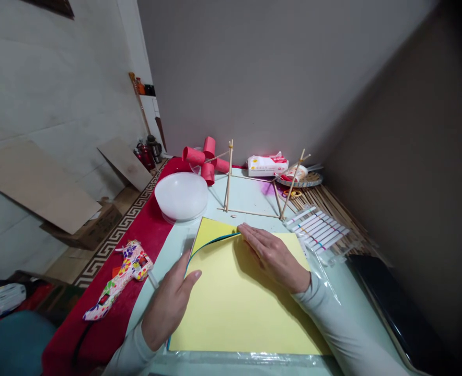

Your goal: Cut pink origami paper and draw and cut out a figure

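A stack of paper sheets [250,308], yellow on top, lies in front of me on the table. Several sheets bow up along the far left, and a thin teal edge shows there; more yellow paper lies beneath. My left hand [170,295] grips the stack's left side, thumb on the top sheet and fingers behind the edge. At the far edge, my right hand [272,256] has its fingers together, holding the lifted sheets; its thumb is hidden. Clear plastic wrapping [246,359] pokes out under the stack.
Behind the paper stand a white bowl [182,196], red paper cylinders [209,175], a wooden stick frame [229,183] and a tissue pack [267,164]. Marker pens [319,230], thin sticks [341,214] and a dark case [395,313] lie right. A floral-patterned glue gun [119,279] rests left.
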### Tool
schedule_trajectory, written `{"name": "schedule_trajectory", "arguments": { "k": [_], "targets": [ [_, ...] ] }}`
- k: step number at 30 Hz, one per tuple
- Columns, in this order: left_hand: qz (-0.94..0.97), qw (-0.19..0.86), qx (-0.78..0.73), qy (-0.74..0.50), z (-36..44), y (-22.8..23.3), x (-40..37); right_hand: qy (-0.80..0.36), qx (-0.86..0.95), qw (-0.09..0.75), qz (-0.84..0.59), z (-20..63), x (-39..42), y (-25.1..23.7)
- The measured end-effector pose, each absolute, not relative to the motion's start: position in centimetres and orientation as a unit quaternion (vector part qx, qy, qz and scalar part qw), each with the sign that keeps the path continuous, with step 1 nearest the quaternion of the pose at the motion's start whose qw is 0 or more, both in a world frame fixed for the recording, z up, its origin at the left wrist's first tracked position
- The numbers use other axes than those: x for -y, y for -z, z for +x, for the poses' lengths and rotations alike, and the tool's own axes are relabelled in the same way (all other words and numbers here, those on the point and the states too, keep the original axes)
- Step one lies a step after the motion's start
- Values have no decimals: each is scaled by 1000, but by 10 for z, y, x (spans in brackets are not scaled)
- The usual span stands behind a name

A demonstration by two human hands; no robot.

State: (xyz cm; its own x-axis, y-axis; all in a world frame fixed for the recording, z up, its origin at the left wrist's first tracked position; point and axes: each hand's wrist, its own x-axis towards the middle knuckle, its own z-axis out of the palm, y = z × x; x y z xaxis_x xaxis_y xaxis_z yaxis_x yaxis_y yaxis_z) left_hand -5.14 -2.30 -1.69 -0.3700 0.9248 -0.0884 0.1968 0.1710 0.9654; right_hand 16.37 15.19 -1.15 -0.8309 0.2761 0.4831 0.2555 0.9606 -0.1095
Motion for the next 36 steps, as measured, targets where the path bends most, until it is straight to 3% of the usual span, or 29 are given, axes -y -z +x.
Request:
{"name": "schedule_trajectory", "arguments": {
  "k": [9,15,18,30,36],
  "targets": [
    [552,269,-634,-471,-39,12,25,-92,942,305,-105,160,-153,-10],
    [687,28,-603,-405,-33,24,29,-82,936,314,-133,170,-149,4],
    [721,-40,-592,-358,-32,26,30,-90,938,301,-146,178,-139,9],
    [764,-107,-538,-339,-33,25,35,-87,918,357,-152,184,-134,0],
    [781,-98,-512,-344,-33,13,40,-79,934,302,-176,196,-148,-17]
  ]
}}
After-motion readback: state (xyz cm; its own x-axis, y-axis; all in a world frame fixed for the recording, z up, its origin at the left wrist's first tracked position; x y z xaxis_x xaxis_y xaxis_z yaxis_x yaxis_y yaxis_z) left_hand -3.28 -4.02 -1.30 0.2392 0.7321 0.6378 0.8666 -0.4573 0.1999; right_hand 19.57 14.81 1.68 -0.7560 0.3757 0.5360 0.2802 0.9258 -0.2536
